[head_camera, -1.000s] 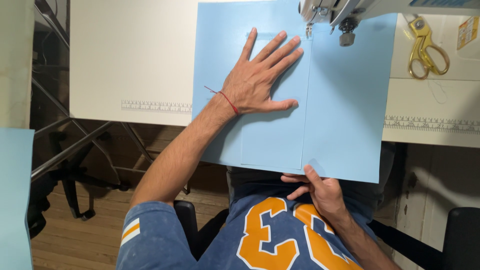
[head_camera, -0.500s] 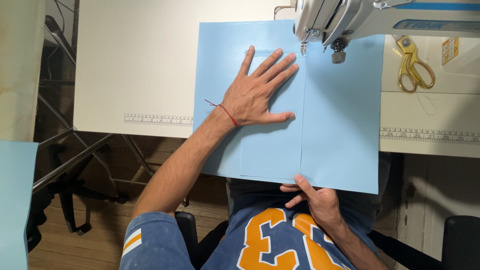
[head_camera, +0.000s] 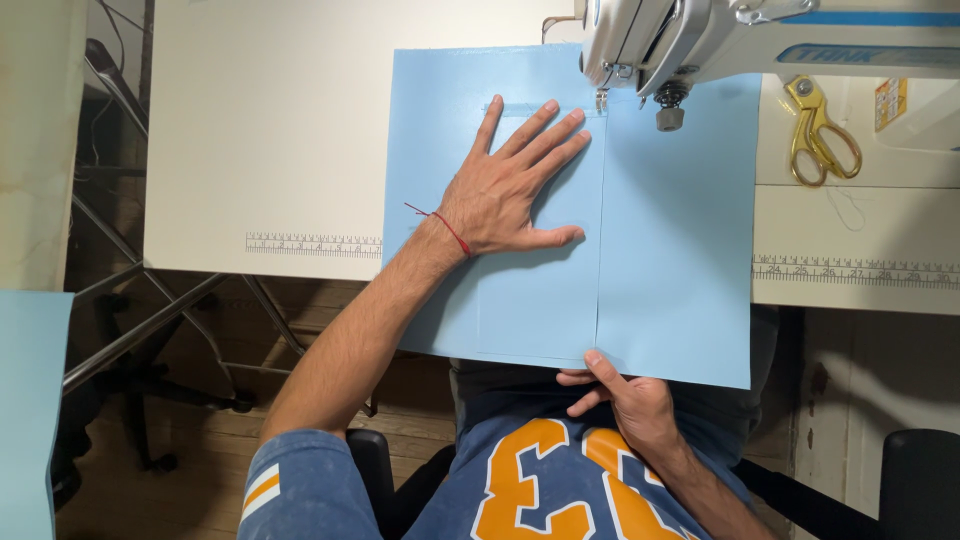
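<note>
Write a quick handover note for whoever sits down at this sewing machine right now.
Left hand: flat, fingers spread, pressing the light blue sheet onto the white table.
Right hand: pinching the sheet's near edge, which overhangs the table.
The sheet's far edge lies under the sewing machine head, with the vertical seam line in line with the needle.
Gold scissors lie to the right.
How far the stitching has run cannot be told.

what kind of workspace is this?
Most likely a sewing workstation: an industrial-looking sewing machine sits over a light blue sheet, gold scissors lie beside it, and ruler strips run along the white table's edge.
</note>
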